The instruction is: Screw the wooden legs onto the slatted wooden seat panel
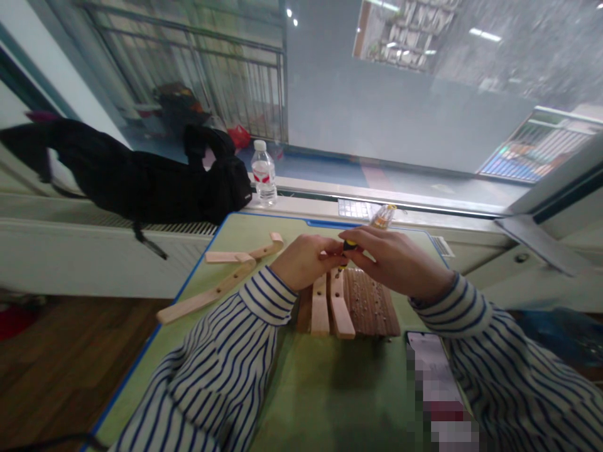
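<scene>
Over a green table (301, 389), my two hands meet above a wooden assembly (348, 307) of pale slats and a darker ribbed panel. My right hand (400, 260) is closed on a screwdriver (377, 227) with a clear amber handle and a black and yellow collar, its tip pointing down at a pale slat (340, 307). My left hand (306, 258) is closed beside the shaft, fingers pinched near the tip; what it pinches is hidden. Both sleeves are white with dark stripes.
Two loose pale wooden pieces (221, 282) with holes lie at the table's left. A phone (436, 383) lies at the lower right. On the windowsill behind stand a water bottle (264, 172) and a black bag (151, 182). Wooden floor lies to the left.
</scene>
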The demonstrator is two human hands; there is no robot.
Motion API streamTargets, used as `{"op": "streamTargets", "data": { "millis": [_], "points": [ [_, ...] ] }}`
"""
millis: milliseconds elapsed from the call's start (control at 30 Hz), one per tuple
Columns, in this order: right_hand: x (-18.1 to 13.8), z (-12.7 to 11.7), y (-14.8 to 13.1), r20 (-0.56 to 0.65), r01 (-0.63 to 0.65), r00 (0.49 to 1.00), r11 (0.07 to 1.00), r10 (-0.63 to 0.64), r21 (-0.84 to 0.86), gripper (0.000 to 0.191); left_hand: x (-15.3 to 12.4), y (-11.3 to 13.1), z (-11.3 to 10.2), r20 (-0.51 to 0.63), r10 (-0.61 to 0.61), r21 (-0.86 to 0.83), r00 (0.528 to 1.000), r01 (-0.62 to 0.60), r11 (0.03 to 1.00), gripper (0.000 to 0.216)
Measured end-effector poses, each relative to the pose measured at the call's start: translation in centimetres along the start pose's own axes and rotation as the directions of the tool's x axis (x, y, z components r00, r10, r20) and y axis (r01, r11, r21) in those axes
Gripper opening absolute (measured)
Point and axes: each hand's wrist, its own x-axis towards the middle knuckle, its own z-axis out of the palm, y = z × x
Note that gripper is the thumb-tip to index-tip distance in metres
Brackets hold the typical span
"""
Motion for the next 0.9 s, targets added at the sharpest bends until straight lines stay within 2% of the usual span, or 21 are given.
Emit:
{"op": "streamTargets", "data": {
  "millis": [200, 467, 900],
  "points": [
    [-0.15, 0.37, 0.33, -0.031, -0.005, 0.999, 1.000, 0.005, 0.026, 0.029, 0.04, 0.15, -0.04, 0.012, 0.023, 0.037, 1.000, -0.023, 0.999, 0.014],
    [-0.35, 0.57, 0.29, -0.064, -0.021, 0.998, 0.998, 0.024, 0.051, 0.029, 0.12, 0.50, -0.23, 0.035, 0.049, 0.000, 0.998, -0.049, 0.999, 0.018],
    [-0.02, 0.28, -0.06, -0.028, -0.021, 0.999, 1.000, 0.022, 0.007, 0.032, 0.07, 0.28, -0.18, 0.015, -0.020, 0.031, 1.000, 0.019, 0.999, 0.016]
  ]
}}
